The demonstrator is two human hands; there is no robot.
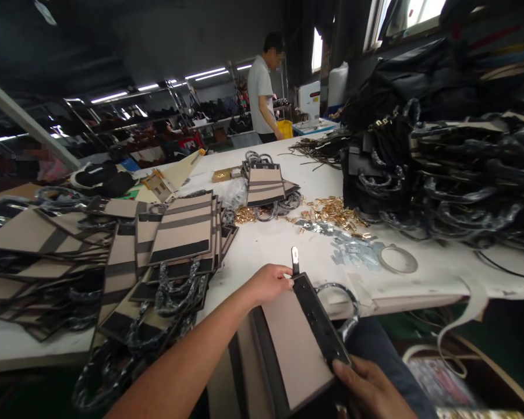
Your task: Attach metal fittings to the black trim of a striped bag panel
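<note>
A beige and black bag panel [293,349] lies tilted over the table's front edge, its wrapped ring handle [348,299] sticking out on the right. My left hand [271,284] pinches the panel's upper corner, beside a black tab with a silver metal end [294,256] that points up. Lower down, my right hand [362,378] grips the panel's right edge, thumb on top and fingers hidden beneath. Under this panel, another beige and black piece [244,361] shows partly.
Stacks of similar panels [183,227] cover the table's left, with a small stack [264,183] further back. Gold clips [332,212], metal strips [353,250] and a tape roll [397,259] lie right of centre. Black bags [463,174] pile up right. A person [261,93] stands behind.
</note>
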